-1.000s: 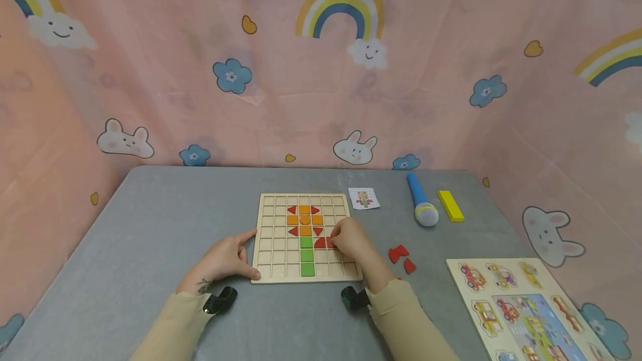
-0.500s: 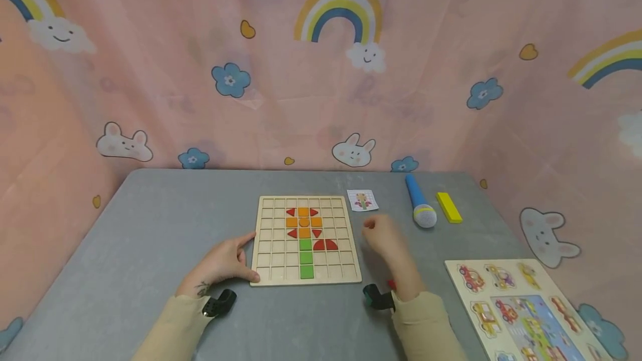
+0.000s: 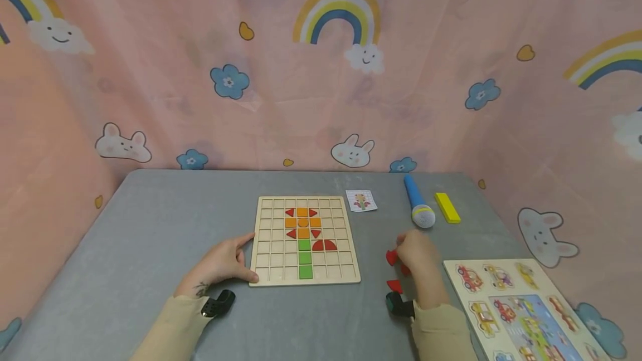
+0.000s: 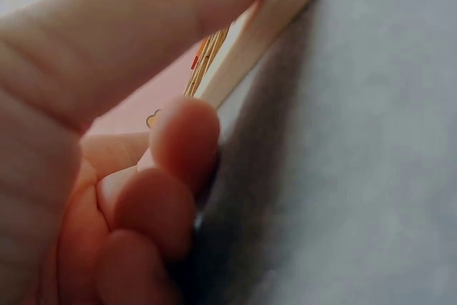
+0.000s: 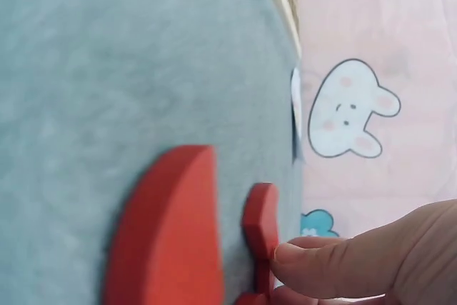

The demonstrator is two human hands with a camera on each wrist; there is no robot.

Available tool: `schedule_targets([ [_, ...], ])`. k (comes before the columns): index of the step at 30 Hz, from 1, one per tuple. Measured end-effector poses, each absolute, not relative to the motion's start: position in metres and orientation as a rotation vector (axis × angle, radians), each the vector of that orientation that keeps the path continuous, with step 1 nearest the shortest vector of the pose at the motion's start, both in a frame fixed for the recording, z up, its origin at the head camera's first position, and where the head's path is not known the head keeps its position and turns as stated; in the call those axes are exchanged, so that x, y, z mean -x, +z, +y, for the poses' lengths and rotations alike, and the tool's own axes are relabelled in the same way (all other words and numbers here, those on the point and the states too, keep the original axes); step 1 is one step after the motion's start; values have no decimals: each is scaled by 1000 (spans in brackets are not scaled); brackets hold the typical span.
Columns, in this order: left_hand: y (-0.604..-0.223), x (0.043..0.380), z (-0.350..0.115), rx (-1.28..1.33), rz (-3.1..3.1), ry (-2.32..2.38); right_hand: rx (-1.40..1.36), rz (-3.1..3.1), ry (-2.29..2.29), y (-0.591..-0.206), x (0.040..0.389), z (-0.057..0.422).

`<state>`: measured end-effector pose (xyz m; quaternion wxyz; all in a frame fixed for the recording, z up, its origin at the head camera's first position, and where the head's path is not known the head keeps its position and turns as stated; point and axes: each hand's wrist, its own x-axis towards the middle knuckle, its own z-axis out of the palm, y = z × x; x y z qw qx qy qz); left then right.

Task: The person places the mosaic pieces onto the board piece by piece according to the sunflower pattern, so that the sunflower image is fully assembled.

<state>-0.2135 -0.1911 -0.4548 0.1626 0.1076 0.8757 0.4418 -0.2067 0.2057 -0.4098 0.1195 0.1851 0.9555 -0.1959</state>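
My left hand (image 3: 220, 263) rests at the left side of a square wooden grid board (image 3: 271, 266), index finger along its edge and thumb at the near corner. In the left wrist view, the other fingers (image 4: 153, 212) are curled below the board's edge (image 4: 250, 48). Orange squares (image 3: 302, 212), small red triangles (image 3: 313, 213) and green squares (image 3: 305, 258) fill part of the grid, with two red quarter-circle pieces (image 3: 324, 245) beside the top green square. Right of the board, my right hand (image 3: 418, 249) pinches a red quarter-circle piece (image 5: 261, 212) among loose red pieces (image 3: 394, 286); its fingertips are partly hidden.
Behind the board's right corner lies a small pattern card (image 3: 361, 201). Farther right are a blue toy microphone (image 3: 417, 199) and a yellow block (image 3: 447, 208). A wooden vehicle puzzle (image 3: 468, 299) lies at the near right. A pink printed curtain (image 3: 281, 116) hangs behind the grey table (image 3: 175, 210).
My right hand has left the red pieces on the board and moved right to the loose red pieces. The left hand has stayed at the board's edge.
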Motion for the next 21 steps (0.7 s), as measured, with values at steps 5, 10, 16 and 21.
schedule_targets([
  [5, -455, 214, -191, -300, 2493, 1258, -530, 2780, -570, -413, 206, 208],
  [10, -455, 213, -191, -296, 2485, 1264, -496, 2808, -607, -411, 203, 211],
  [16, -454, 213, -191, -288, 2485, 1265, -487, 2827, -701, -404, 204, 198],
  [21, -454, 213, -191, -273, 2482, 1266, -336, 2855, -969, -405, 212, 167],
])
